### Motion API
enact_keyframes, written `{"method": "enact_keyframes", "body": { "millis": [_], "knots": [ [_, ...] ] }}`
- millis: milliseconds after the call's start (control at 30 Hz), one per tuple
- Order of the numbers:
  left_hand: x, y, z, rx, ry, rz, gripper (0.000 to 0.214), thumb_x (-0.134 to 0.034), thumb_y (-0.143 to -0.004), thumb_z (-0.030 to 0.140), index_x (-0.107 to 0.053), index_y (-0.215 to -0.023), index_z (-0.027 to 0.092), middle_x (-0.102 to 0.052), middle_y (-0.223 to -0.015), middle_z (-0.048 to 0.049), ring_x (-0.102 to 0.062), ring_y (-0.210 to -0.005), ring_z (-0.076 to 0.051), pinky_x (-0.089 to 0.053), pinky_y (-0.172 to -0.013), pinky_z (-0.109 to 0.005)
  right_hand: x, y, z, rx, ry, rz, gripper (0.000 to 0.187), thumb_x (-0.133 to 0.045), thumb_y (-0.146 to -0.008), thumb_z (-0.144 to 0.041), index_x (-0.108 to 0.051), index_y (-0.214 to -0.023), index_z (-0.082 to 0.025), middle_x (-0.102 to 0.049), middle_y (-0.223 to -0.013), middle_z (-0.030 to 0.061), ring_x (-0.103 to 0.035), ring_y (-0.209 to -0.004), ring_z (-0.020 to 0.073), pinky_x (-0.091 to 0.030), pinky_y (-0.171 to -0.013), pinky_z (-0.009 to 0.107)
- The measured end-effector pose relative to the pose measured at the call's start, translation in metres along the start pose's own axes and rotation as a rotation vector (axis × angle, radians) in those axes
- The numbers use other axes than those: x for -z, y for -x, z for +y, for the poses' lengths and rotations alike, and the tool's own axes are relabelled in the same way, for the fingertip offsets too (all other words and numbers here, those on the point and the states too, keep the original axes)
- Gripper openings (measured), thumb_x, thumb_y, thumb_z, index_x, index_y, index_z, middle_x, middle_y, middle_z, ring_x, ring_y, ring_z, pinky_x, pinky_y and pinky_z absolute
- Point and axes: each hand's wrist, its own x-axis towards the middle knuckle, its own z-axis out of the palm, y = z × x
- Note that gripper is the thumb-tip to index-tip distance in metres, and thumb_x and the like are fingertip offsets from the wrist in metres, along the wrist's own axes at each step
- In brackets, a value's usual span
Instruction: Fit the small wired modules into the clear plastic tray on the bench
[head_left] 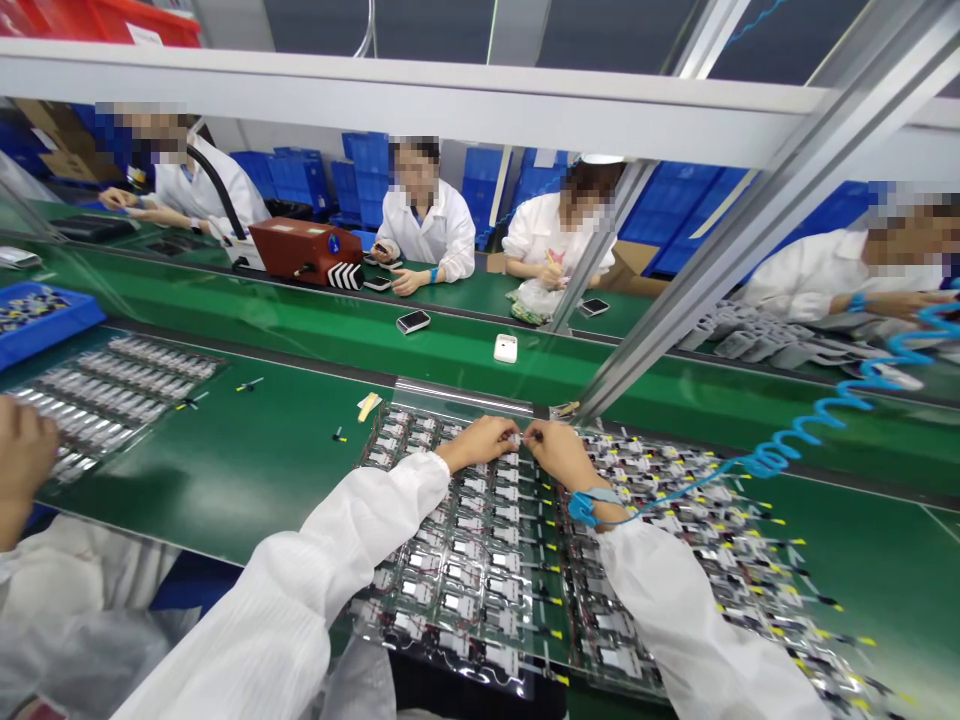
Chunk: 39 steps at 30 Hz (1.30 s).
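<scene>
My left hand (484,441) and my right hand (553,452) meet over the far edge of a clear plastic tray (390,625) filled with rows of small white parts with thin wires. Both hands pinch one small wired part (520,438) between their fingertips. A blue wrist strap (590,502) circles my right wrist, and its coiled blue cord (787,442) runs off to the right. A second tray of parts with yellow-tipped wires (840,660) lies to the right of my right arm.
A green conveyor belt (450,350) carries a white box (505,348) and a small device (413,321). Several workers in white coats sit across it. At left, another person's hand (22,455) is by a tray of silver parts (112,385). A slanted metal post (720,240) rises at right.
</scene>
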Motion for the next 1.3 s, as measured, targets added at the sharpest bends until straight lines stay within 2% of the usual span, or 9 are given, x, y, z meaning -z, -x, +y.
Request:
{"method": "enact_keyframes", "body": {
  "millis": [867, 1300],
  "knots": [
    [-0.0024, 0.0000, 0.0029, 0.018, -0.059, -0.009, 0.024, -0.068, -0.093, 0.026, -0.073, -0.114, 0.016, -0.076, -0.108, -0.0111, -0.071, -0.104, -0.026, -0.050, -0.088, -0.029, -0.0075, -0.0077, 0.0065, 0.037, -0.015, -0.020, 0.019, -0.059, -0.093, -0.019, -0.077, -0.098, -0.020, -0.078, -0.097, 0.0077, -0.070, -0.091, 0.0210, -0.042, -0.077, 0.026],
    [-0.0045, 0.0003, 0.0009, 0.014, -0.074, 0.008, 0.026, -0.066, -0.095, 0.028, -0.072, -0.118, 0.016, -0.077, -0.107, -0.0101, -0.071, -0.102, -0.025, -0.051, -0.087, -0.029, -0.0097, -0.0089, 0.0088, 0.014, -0.023, -0.023, 0.018, -0.059, -0.092, -0.019, -0.077, -0.097, -0.021, -0.078, -0.096, 0.0075, -0.070, -0.090, 0.0217, -0.041, -0.074, 0.027]
  ]
}}
